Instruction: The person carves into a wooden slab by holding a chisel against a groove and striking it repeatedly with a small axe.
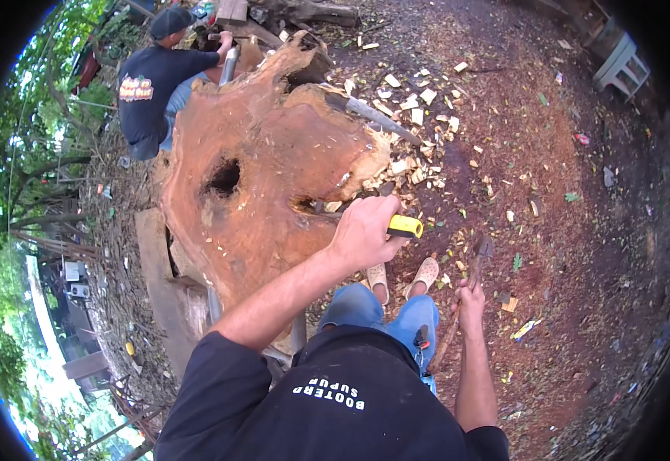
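Large reddish-brown wood slab (266, 169) — partly hewn, pale chips (416, 115) strewn beside it. Your left hand (366, 230) grips a yellow-handled tool (405, 226) at its edge; your right hand (469, 298) holds a wooden-handled axe (479, 257) low.

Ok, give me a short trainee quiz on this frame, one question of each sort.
1. Multiple choice: what does the left hand grip against the big reddish wood slab?
A) a yellow-handled tool
B) a rope
C) a paint brush
2. True or false: the right hand is empty.
3. Short answer: where is the other person relative to the slab?

Key:
1. A.
2. False: it is closed on a long wooden-handled tool held low at the person's side.
3. At the slab's far side, toward the upper left of the view, with one hand up at its edge.
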`<state>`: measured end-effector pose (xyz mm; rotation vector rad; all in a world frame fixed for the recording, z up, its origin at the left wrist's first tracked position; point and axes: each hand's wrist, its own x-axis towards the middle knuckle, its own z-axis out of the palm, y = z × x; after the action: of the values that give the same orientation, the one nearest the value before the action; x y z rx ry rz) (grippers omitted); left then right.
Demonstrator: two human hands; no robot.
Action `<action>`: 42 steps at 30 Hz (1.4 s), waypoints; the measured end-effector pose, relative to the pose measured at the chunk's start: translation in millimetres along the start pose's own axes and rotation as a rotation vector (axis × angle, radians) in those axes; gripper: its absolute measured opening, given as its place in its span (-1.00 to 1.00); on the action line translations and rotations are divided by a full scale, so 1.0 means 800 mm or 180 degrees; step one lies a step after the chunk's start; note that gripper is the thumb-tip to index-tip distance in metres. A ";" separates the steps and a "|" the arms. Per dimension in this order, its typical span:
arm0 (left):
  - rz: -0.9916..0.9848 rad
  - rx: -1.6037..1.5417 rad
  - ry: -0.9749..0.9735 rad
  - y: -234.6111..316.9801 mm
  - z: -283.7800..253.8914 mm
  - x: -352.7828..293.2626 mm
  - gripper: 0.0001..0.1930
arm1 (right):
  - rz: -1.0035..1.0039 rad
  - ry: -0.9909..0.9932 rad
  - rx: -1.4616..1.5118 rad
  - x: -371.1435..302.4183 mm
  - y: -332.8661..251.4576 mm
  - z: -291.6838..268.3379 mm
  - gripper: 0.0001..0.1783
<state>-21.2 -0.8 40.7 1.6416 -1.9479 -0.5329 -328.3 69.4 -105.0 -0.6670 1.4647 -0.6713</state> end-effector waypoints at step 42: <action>-0.1662 0.0650 -0.0858 -0.052 0.086 0.081 -0.47 | 0.0020 -0.0593 0.0070 0.079 -0.144 0.050 -0.73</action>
<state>-39.4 -74.9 -28.7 2.3343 -1.7882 -0.8072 -288.4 -53.8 -59.1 -0.6890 1.2852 -0.6031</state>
